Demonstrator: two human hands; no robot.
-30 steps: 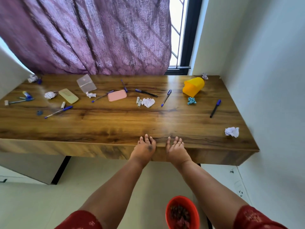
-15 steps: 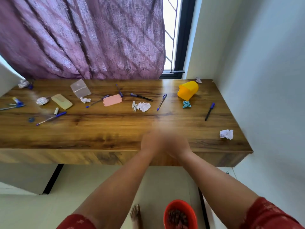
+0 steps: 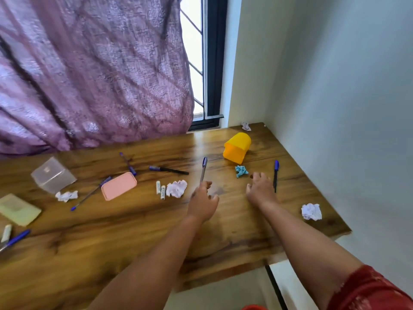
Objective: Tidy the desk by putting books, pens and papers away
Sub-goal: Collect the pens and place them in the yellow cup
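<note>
Worktop [image 3: 134, 238]: wooden, against a white wall and purple curtain [image 3: 89, 74].
Left hand [image 3: 203, 203]: fingers pinching a clear pen [image 3: 203, 170] by its lower end.
Right hand [image 3: 260, 190]: open, fingers spread, just left of a blue-capped pen [image 3: 275, 175].
Paper balls: white ones [image 3: 311, 211], [image 3: 176, 188], [image 3: 66, 195]; one blue [image 3: 241, 171].
Behind: tipped yellow cup [image 3: 237, 148].
Other pens: three [image 3: 168, 169], [image 3: 128, 164], [image 3: 91, 193] around a pink case [image 3: 119, 185].

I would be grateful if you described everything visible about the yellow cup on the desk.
The yellow cup looks like smooth, opaque plastic. It lies tipped on its side near the desk's far right corner, its mouth turned away from the camera. A crumpled blue paper sits just in front of it. Neither hand touches it.
</note>
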